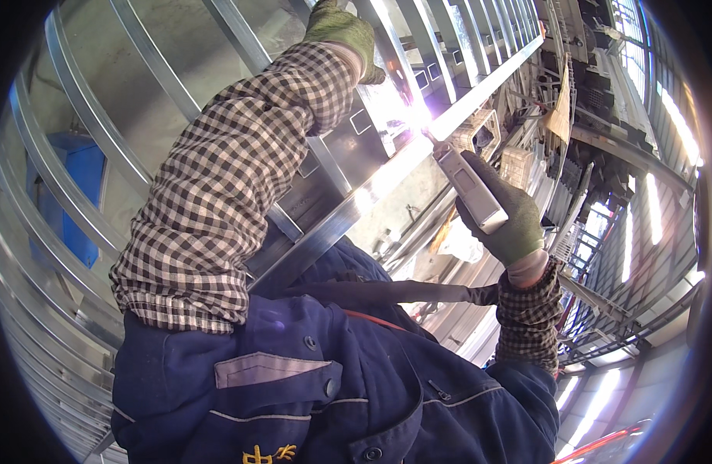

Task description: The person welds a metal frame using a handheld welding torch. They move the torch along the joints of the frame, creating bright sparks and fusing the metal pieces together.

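Note:
In my gloved right hand (510,213) is a grey, box-shaped handheld welding torch (470,189), with the fingers wrapped round its body. Its narrow tip points up and left at a long metal rail (317,236), where a glaring white-violet light hides the contact point. My gloved left hand (346,39) reaches farther out and grips a metal bar (387,39) of the same frame, left of the glare. Part of its fingers are out of sight behind the metal. Square tube ends and cut-outs line the flat metal beside the rail.
Parallel metal bars (151,66) spread across the left and far side. Below them stands a blue box (73,197). On the right are a plastic crate (517,166), a brown sheet (558,112) and stacked metal lengths. A dark strap (402,291) crosses before my body.

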